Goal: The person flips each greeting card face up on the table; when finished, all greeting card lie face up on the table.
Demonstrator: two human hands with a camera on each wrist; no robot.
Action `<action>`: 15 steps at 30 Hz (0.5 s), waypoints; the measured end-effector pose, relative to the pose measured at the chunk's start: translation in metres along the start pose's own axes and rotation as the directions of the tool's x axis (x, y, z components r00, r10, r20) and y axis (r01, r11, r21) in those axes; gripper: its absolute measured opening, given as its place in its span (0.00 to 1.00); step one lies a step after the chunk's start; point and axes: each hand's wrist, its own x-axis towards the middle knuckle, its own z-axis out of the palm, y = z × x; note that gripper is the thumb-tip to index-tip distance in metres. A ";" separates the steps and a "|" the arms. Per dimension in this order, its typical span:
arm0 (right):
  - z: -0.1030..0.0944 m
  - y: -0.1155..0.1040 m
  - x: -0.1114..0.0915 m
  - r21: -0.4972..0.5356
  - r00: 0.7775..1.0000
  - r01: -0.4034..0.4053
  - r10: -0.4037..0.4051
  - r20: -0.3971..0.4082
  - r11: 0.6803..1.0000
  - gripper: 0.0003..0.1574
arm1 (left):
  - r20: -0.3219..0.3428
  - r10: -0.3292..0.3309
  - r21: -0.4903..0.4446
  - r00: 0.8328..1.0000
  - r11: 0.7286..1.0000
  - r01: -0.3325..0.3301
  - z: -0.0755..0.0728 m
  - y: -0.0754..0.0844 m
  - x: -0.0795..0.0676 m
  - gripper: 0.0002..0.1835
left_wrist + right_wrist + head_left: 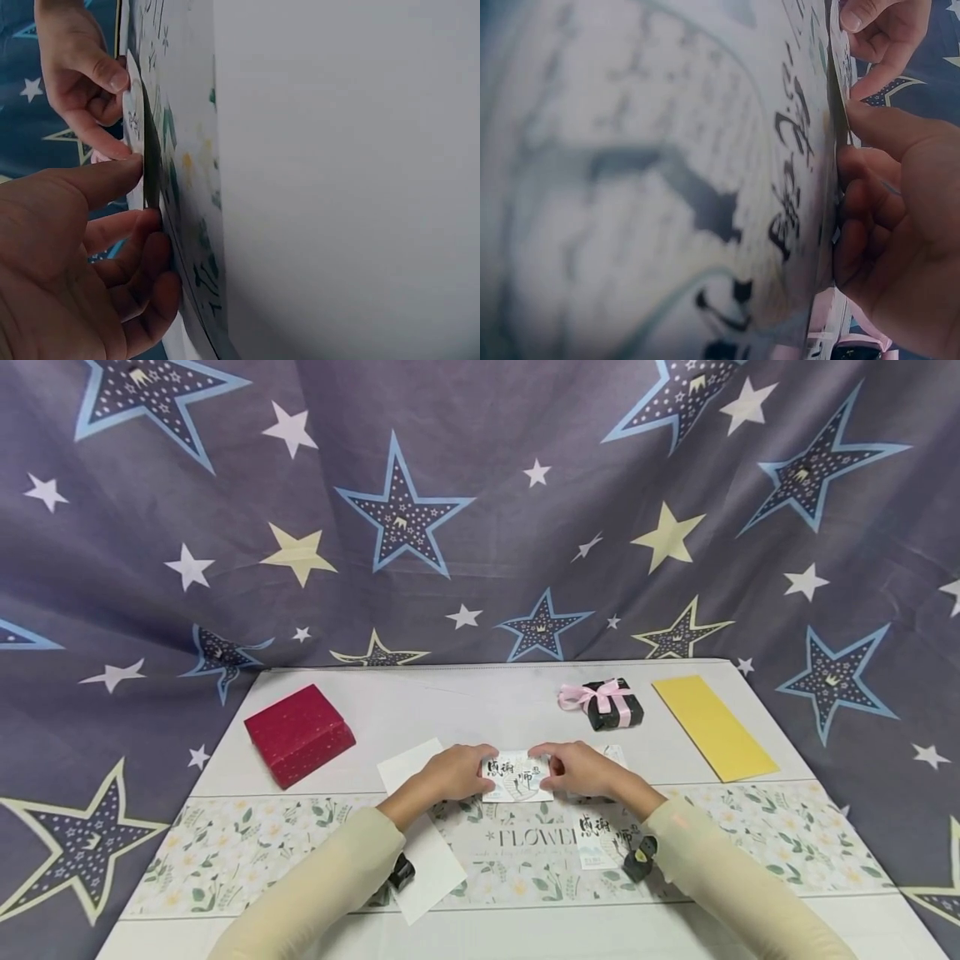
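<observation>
A small white card point(516, 777) printed with black calligraphy is held between both hands over the middle of the table. My left hand point(456, 772) pinches its left edge, and my right hand point(579, 768) pinches its right edge. In the left wrist view the card point(137, 112) appears nearly edge-on, with the left thumb on its printed face and fingers behind. A similar card point(596, 842) lies under the right wrist, partly covered by the wrist camera. Another printed card point(617, 753) shows behind the right hand, mostly hidden. Beneath the left wrist lies a long white paper sheet point(435, 868).
A red box point(298, 735) stands at the back left. At the back right are a black gift box point(628, 708) tied with pink ribbon and a flat yellow envelope-like piece point(716, 728). A starry curtain point(480, 543) hangs behind the table point(450, 702).
</observation>
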 end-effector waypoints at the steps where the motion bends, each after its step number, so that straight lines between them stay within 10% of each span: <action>1: 0.000 0.000 0.000 -0.001 1.000 -0.001 0.001 0.002 1.000 0.34 | 0.006 -0.003 0.005 1.000 1.000 0.003 0.000 0.001 0.000 0.34; 15: 0.000 0.002 0.002 -0.050 0.999 -0.023 0.024 0.024 0.999 0.35 | 0.022 -0.020 0.066 1.000 0.998 0.018 0.000 0.005 0.000 0.35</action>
